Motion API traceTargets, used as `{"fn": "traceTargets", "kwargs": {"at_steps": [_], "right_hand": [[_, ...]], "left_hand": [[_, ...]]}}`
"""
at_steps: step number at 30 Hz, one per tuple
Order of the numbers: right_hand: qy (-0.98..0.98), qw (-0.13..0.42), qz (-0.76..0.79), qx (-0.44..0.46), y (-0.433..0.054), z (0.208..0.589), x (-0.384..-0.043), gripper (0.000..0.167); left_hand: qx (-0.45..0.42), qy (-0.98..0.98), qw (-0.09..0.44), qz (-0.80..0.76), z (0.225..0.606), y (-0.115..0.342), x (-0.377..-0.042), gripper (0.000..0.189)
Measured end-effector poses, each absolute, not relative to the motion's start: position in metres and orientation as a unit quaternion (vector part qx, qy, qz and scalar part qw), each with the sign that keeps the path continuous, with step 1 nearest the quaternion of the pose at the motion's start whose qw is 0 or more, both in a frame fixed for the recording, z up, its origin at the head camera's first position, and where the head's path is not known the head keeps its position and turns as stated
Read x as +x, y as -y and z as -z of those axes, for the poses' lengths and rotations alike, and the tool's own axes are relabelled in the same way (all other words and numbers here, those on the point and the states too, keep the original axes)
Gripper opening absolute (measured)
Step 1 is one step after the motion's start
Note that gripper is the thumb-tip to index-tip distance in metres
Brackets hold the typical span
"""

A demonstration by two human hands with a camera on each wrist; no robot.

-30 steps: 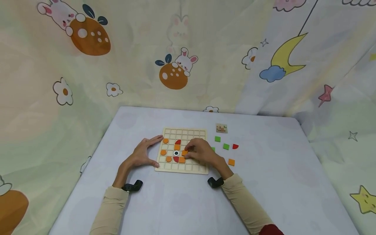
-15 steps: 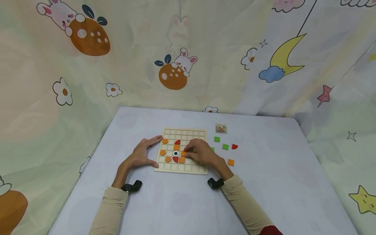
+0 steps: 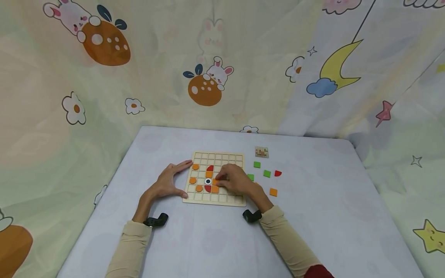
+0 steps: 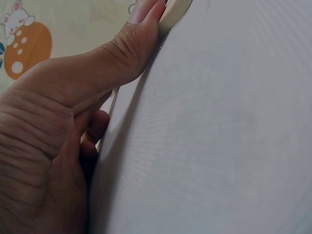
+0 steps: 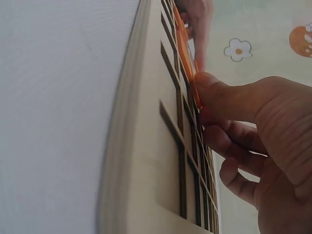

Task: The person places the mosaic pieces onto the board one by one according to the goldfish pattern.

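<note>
A wooden grid board (image 3: 231, 199) lies on the table with colored pieces in its cells. My right hand (image 3: 236, 179) pinches an orange square tile (image 3: 214, 182) between thumb and fingertips, low over the board beside a white disc with a black center (image 3: 208, 181). Its fingers partly cover the tile; the right wrist view shows the thumb (image 5: 207, 85) at the tile's edge. My left hand (image 3: 167, 181) is spread along the board's left side, with thumb and straight fingers touching its edge. Red quarter-circles (image 3: 210, 168), orange squares (image 3: 215, 189) and orange discs (image 3: 192, 180) sit nearby.
Right of the board lie green squares (image 3: 267, 173), a red quarter-circle (image 3: 278, 173) and an orange square (image 3: 273, 192). A small patterned card (image 3: 262, 152) lies at the back right. Another orange piece shows partly behind the right wrist.
My right hand has shifted slightly left with the orange square tile, bringing it closer to the white disc. My left hand keeps its place at the board's edge.
</note>
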State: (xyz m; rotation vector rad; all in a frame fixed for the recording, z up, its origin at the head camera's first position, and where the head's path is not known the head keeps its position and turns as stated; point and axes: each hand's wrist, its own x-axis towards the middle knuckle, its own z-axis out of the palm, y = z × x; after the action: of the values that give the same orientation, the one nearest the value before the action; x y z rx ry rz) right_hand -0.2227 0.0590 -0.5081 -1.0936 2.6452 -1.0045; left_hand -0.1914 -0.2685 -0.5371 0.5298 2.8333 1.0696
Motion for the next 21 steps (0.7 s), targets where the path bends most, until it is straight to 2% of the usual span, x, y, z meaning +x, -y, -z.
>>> {"fn": "traceTargets", "kwargs": {"at_steps": [11,15,21], "right_hand": [[-0.876,0.059,0.335,-0.342,-0.072,0.503,-0.227,0.017],[-0.883,0.055,0.353,-0.305,-0.090,0.496,-0.226,0.018],[-0.887,0.038,0.353,-0.295,-0.132,0.492,-0.225,0.021]], "left_hand": [[0.174,-0.921,0.036,-0.347,0.539,0.268,-0.193,0.127],[0.174,-0.920,0.036,-0.348,0.538,0.269,-0.192,0.128],[0.178,-0.919,0.036,-0.350,0.537,0.268,-0.192,0.127]]}}
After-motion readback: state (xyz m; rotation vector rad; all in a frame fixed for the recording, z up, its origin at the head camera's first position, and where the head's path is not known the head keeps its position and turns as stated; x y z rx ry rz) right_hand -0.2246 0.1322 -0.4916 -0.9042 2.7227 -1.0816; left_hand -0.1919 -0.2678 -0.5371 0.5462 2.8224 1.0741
